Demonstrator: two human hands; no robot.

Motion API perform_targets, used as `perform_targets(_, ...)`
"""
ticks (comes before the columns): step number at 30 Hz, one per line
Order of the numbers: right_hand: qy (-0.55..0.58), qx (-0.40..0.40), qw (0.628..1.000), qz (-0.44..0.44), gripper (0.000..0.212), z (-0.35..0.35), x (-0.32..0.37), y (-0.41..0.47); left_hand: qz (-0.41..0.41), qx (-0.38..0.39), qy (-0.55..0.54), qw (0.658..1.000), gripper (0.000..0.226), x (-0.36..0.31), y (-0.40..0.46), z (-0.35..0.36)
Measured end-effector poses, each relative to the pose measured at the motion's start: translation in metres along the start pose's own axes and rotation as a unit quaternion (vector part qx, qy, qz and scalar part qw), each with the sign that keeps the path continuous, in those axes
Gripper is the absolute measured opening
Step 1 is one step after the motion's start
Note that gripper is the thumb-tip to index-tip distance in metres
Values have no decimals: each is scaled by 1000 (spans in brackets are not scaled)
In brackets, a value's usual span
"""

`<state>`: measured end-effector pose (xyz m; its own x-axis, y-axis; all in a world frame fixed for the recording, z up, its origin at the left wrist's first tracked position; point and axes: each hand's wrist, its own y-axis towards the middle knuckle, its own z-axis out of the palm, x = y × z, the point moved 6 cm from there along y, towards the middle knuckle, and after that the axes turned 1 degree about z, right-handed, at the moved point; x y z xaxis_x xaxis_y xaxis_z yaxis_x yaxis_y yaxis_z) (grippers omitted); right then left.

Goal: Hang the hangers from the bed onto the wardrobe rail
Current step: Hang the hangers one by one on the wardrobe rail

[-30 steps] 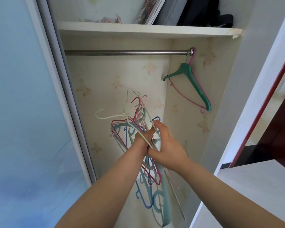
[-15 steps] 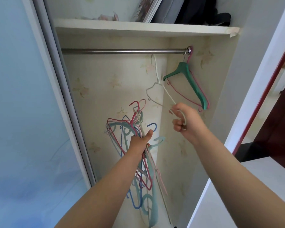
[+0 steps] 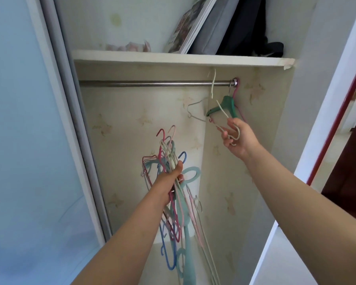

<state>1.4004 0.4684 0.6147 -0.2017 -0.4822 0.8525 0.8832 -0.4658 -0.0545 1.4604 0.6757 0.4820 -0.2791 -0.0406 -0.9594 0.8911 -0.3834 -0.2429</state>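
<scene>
Right hand grip: my right hand [image 3: 239, 138] pinches the lower end of a pale wire hanger [image 3: 221, 108], fingers curled round its shoulder loop.
Hanger in hand: its hook is up at the rail [image 3: 152, 83], crossing it near the right end; I cannot tell whether the hook bears on the rail yet or is only passing over it.
Left hand grip: my left hand [image 3: 170, 179] is clenched around a bundle of hangers [image 3: 173, 202], pink, red, blue, pale teal and cream, hooks sticking up above my fist and bodies trailing down below it.
Already hung: a green hanger [image 3: 227, 106] and a pink hanger [image 3: 235, 95] behind it hang at the far right end of the rail, just beside the bracket.
Rail to the left: bare metal shows along its length as far as the sliding door [image 3: 29, 140].
Done so far: two hangers on, I judge, with a third about to seat.
Left to do: the whole bundle in my left fist, one at a time; most of the job remains.
Above: a shelf [image 3: 132, 57] carrying a book and dark folded things.
</scene>
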Motion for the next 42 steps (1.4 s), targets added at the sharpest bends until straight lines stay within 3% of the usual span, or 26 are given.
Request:
perform_targets(6,-10,-60,997,51,14,-9,-14,38,5,47,-71,996,58,0,11,-17)
perform_targets(11,15,-155,988,1,23,-39,-9,47,-14,50,-112,992,50,12,20,-34)
perform_targets(15,9,-175,984,3,18,-50,-14,47,-27,45,-118,992,48,18,22,-42)
perform_targets(17,-15,-197,980,25,31,-53,-24,43,-30,46,-119,991,52,18,21,-43)
perform_targets(19,-73,-247,966,26,62,-60,-35,34,-31,51,-120,991,58,18,22,-44)
perform_targets(20,-105,-301,948,1,71,-66,-41,22,-31,52,-120,991,59,18,22,-44)
perform_targets(22,-135,-362,917,-97,58,-69,-59,-9,-30,51,-121,991,58,18,23,-43)
perform_targets(23,-147,-338,920,-135,44,-65,-74,-20,-30,50,-126,990,57,18,22,-42)
perform_targets(25,-253,-211,936,-125,27,-45,-112,-33,-34,51,-141,988,53,19,23,-40)
perform_targets(27,-388,-104,913,-71,32,-33,-147,-38,-40,61,-167,983,47,22,24,-40)
perform_targets(31,-537,-115,833,63,80,-49,-179,-50,-38,73,-197,977,41,25,19,-41)
perform_targets(33,-578,-49,802,145,112,-51,-199,-60,-33,71,-195,978,37,27,15,-40)
perform_targets(35,-593,17,789,159,129,-43,-208,-69,-29,62,-180,981,42,28,15,-39)
perform_targets(37,-593,53,793,128,120,-32,-207,-72,-31,55,-149,987,45,30,16,-38)
perform_targets(39,-617,28,786,38,93,-23,-192,-69,-28,54,-124,990,45,31,15,-38)
perform_targets(40,-603,-5,797,-32,73,-19,-177,-67,-28,57,-112,992,45,31,14,-37)
perform_targets(42,-495,-60,857,-130,33,-10,-143,-64,-27,65,-83,994,43,32,11,-36)
